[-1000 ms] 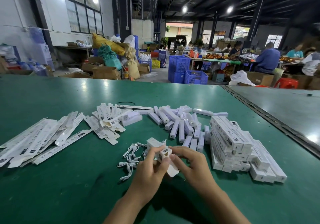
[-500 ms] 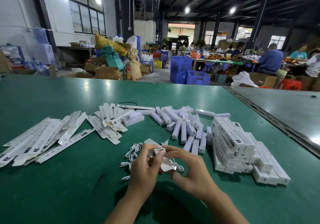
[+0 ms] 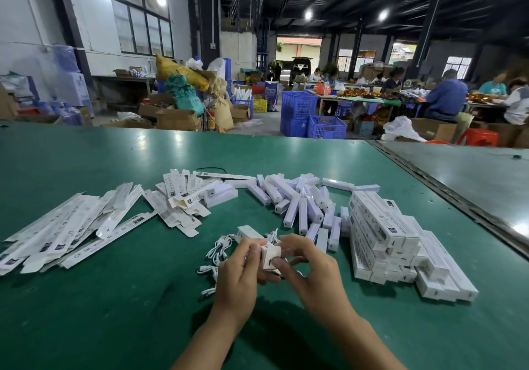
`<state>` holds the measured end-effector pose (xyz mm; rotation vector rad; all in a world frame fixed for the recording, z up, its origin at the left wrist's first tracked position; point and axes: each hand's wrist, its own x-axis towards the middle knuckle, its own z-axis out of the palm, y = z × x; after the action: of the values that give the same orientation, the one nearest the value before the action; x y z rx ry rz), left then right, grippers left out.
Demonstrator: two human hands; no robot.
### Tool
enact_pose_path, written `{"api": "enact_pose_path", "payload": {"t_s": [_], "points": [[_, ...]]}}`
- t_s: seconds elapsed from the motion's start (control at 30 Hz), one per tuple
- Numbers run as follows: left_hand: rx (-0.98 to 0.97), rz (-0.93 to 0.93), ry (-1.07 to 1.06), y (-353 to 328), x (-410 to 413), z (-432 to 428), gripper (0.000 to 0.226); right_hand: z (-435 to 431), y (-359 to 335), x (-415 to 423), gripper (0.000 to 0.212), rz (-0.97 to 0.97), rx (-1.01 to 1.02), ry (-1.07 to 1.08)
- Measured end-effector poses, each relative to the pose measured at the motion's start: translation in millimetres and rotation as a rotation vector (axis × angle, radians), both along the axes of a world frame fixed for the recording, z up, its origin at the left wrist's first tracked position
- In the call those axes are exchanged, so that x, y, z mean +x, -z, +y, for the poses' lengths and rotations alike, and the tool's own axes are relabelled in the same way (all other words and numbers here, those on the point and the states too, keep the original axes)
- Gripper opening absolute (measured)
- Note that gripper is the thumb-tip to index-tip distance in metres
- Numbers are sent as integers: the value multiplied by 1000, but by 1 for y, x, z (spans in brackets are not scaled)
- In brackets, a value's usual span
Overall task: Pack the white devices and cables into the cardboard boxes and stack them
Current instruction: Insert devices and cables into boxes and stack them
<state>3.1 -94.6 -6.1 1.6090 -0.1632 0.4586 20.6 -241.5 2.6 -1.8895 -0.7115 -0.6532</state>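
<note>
Holding one small white box [image 3: 270,256] end-on over the near middle of the green counter [image 3: 114,312], the left hand [image 3: 239,275] and right hand [image 3: 313,272] each had fingers curled and clamped on it. A right fingertip lay on its near end. Just left of the hands lay the white cables [image 3: 218,251]. Farther back, the white devices [image 3: 297,206] were scattered loose. To the right sat the stacked closed boxes [image 3: 386,235]; at left lay the flat unfolded cartons [image 3: 63,235].
</note>
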Motion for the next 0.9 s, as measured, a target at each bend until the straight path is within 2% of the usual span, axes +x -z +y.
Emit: {"api": "enact_pose_path", "payload": {"t_s": [0.13, 0.3, 0.57, 0.7, 0.9], "points": [[25, -9, -6, 1, 0, 2, 26, 1, 2, 1, 16, -88, -25, 14], [75, -50, -57, 0, 0, 1, 27, 0, 1, 2, 13, -79, -2, -20], [30, -65, -69, 5, 4, 1, 27, -1, 2, 4, 6, -84, -14, -21], [44, -91, -47, 4, 2, 1, 22, -3, 1, 4, 5, -54, -11, -29], [129, -87, -3, 4, 2, 3, 21, -6, -4, 1, 18, 122, 80, -65]]}}
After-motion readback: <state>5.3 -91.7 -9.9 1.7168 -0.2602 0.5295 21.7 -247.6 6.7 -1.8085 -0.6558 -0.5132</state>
